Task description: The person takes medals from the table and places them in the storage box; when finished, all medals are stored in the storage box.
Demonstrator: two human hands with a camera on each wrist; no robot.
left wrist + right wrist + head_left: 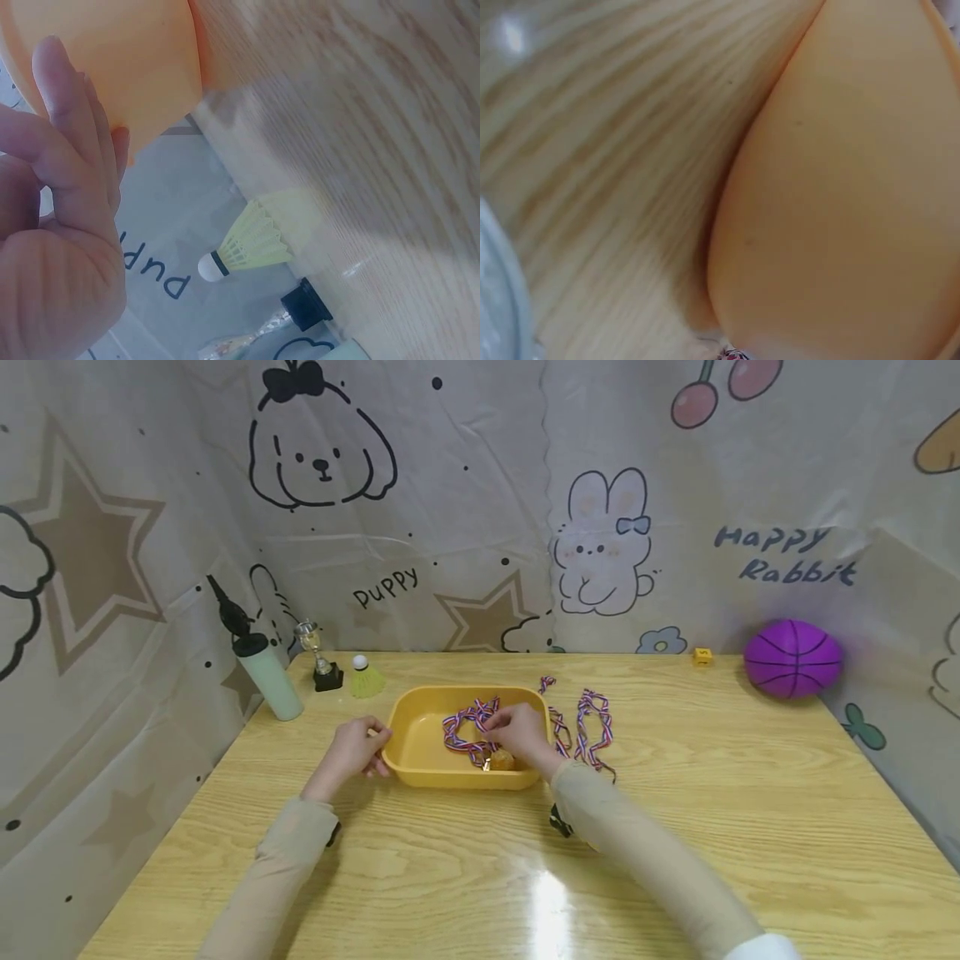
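Note:
A yellow plastic tub (pixel 427 775) stands on the table. Its left rim is pinched by my left hand (pixel 356 748), whose fingers lie along the outer wall in the left wrist view. Reaching over the tub's right side, my right hand (pixel 521 732) pinches a red, white and blue striped medal ribbon (pixel 453 737) inside it. A gold medal (pixel 501 761) lies at the tub's front right, below that hand. In the right wrist view the tub's outer wall (pixel 832 187) fills much of the picture, and the right fingers are hidden.
Right of the tub lie more striped ribbons (pixel 594 727). At the back left stand a green bottle (pixel 272 681), a small trophy (pixel 324 668) and a yellow shuttlecock (pixel 366 679). A yellow cube (pixel 702 657) and a purple basketball (pixel 793 660) sit at the back right.

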